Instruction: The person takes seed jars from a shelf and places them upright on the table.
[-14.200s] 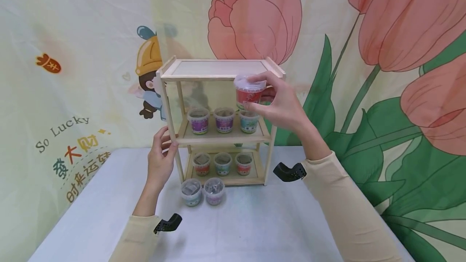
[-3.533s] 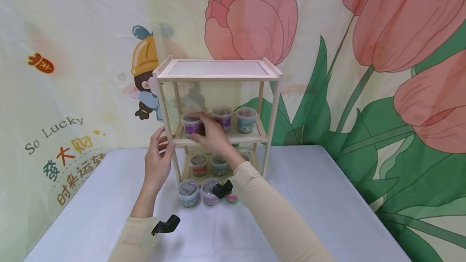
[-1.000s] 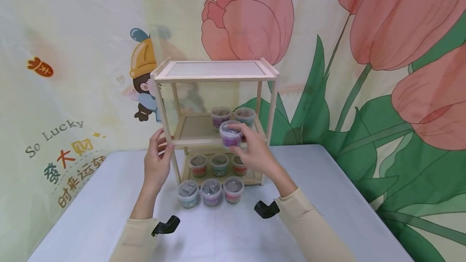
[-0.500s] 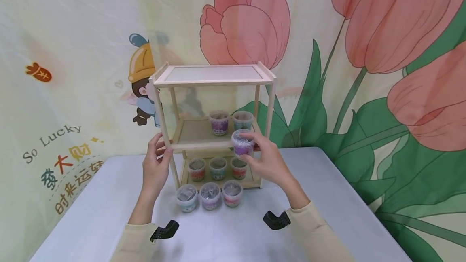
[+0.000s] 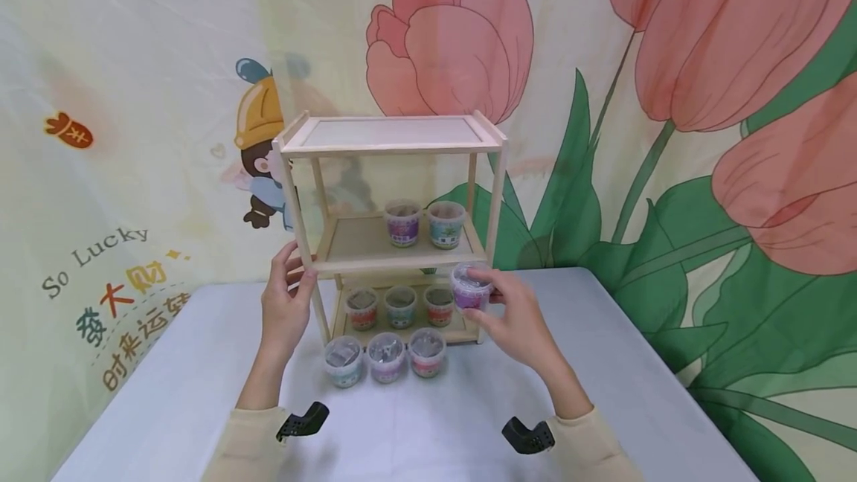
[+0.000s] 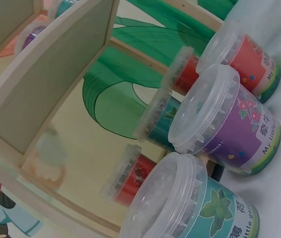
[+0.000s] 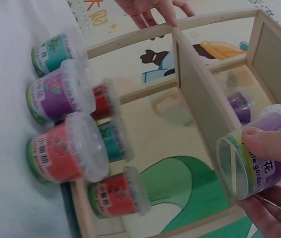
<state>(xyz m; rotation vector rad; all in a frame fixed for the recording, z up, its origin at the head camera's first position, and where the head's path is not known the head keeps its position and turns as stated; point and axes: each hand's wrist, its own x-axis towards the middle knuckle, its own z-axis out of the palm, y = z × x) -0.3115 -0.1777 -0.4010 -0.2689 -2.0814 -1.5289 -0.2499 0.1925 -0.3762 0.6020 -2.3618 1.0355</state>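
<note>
My right hand (image 5: 518, 322) pinches a purple lidded plastic cup (image 5: 471, 288) between thumb and fingers, off the shelf, before the right front post. In the right wrist view this purple cup (image 7: 269, 166) is tipped sideways to the camera, its clear base showing. My left hand (image 5: 284, 311) grips the left front post of a small wooden shelf (image 5: 395, 265), thumb in front. On the middle tier stand another purple cup (image 5: 402, 225) and a teal cup (image 5: 446, 226). Below, the bottom tier bears a red cup (image 5: 362, 309), a teal cup (image 5: 401, 309) and a second red cup (image 5: 439, 307).
On the white table (image 5: 415, 437), a row of cups stands before the shelf: teal (image 5: 344, 364), purple (image 5: 386, 360) and red (image 5: 427, 355). The top tier (image 5: 395, 132) is a flat framed panel. A curtain (image 5: 201, 95) printed with tulips hangs behind.
The right hand took the purple cup from the middle tier's left end, then carried it right and down. Earlier, a red cup joined the front row. My left hand stays on the post.
</note>
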